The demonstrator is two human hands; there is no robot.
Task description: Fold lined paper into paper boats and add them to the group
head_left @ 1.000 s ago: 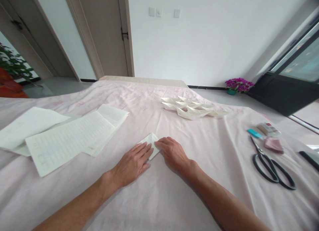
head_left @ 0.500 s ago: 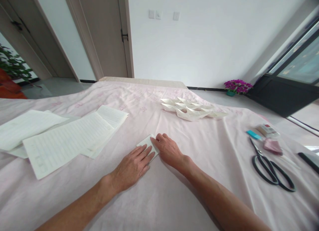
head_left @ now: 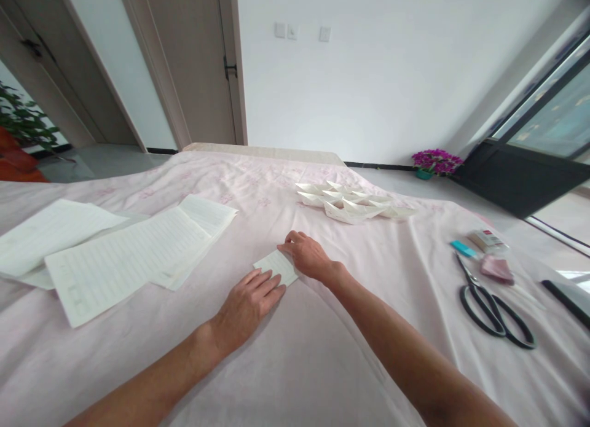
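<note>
A small folded sheet of lined paper [head_left: 273, 261] lies on the pink cloth in front of me. My left hand [head_left: 251, 295] rests flat over its lower left part, fingers stretched out. At the paper's upper right corner, my right hand [head_left: 308, 255] has its fingers curled, thumb and forefinger closed at the edge. That hand covers part of the sheet's right side. Beyond the hands stands a cluster of several folded paper boats [head_left: 353, 204].
Loose lined sheets [head_left: 124, 264] overlap at the left. On the right lie black-handled scissors [head_left: 495, 313], a blue eraser-like block [head_left: 463, 249], a small packet [head_left: 488, 241], a pink cloth piece [head_left: 496, 270] and a dark flat object [head_left: 566, 301].
My right hand has moved slightly up and away at the paper's corner, and more of the lined surface shows. The left hand remains flat on the paper. The view has shifted slightly.
</note>
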